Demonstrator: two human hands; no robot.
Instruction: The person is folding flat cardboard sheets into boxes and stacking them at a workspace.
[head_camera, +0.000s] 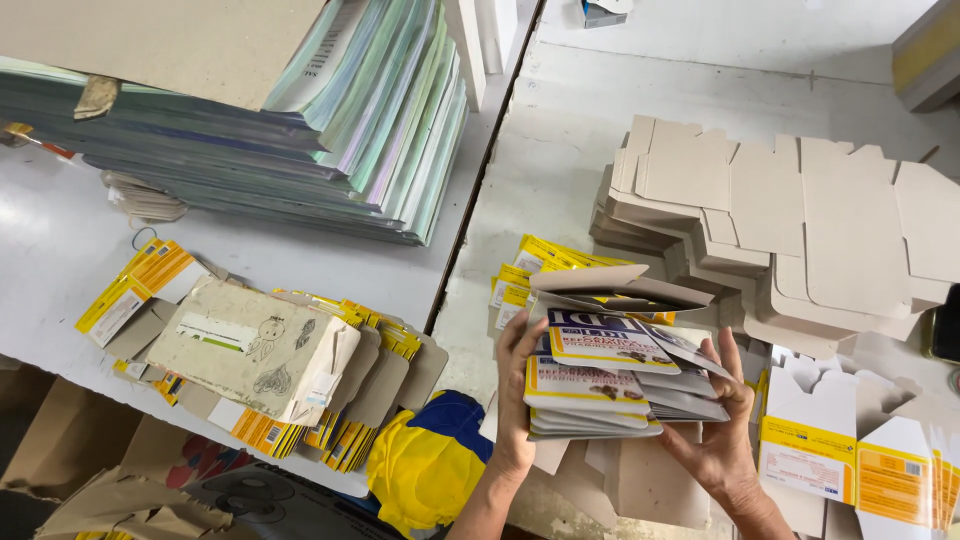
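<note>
Carton stack (600, 385) clamped between left hand (515, 400) and right hand (722, 425), fingers curled on opposite ends; long axis crosswise.

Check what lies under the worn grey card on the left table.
Under the worn grey card, folded yellow-and-white cartons fan out at its lower and right edges. What lies beneath its middle is covered.

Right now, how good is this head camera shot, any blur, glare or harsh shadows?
Head view: even, soft light, no strong glare; the white table is bright, not blown out. The stack of flat yellow-and-white printed cartons between the left hand and right hand is sharp. Only soft shadow under the pile of plain brown die-cut cardboard blanks. Edges bend slightly, wide-angle.
</note>
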